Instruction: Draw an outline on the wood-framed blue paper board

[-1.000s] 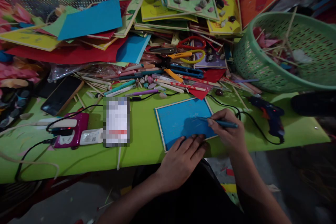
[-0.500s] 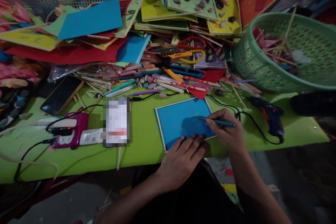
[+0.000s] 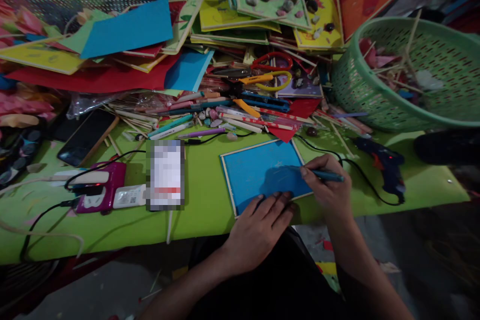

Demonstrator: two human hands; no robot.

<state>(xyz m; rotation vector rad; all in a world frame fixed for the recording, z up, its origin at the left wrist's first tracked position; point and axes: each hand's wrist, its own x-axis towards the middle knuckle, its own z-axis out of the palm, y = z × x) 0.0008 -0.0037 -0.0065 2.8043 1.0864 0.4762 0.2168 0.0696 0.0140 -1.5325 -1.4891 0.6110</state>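
Observation:
A blue card (image 3: 247, 175) edged with thin pale sticks lies at the front of the green table. Faint light marks show on its surface. My left hand (image 3: 258, 230) rests flat on the card's lower edge, fingers stretched out. In my right hand (image 3: 328, 185) is a dark teal pen (image 3: 326, 175), pinched between thumb and fingers. Its tip points left over the card's right half; whether it touches the surface I cannot tell.
Pens, sticks, pebbles and scissors (image 3: 273, 80) lie heaped behind the card. A green basket (image 3: 360, 75) and a glue gun (image 3: 388, 165) are on the right. At left are a phone (image 3: 167, 175) and a pink power strip (image 3: 118, 185) with cables.
My right hand has shifted slightly right with the pen, uncovering a small light mark on the card. My left hand stays in place.

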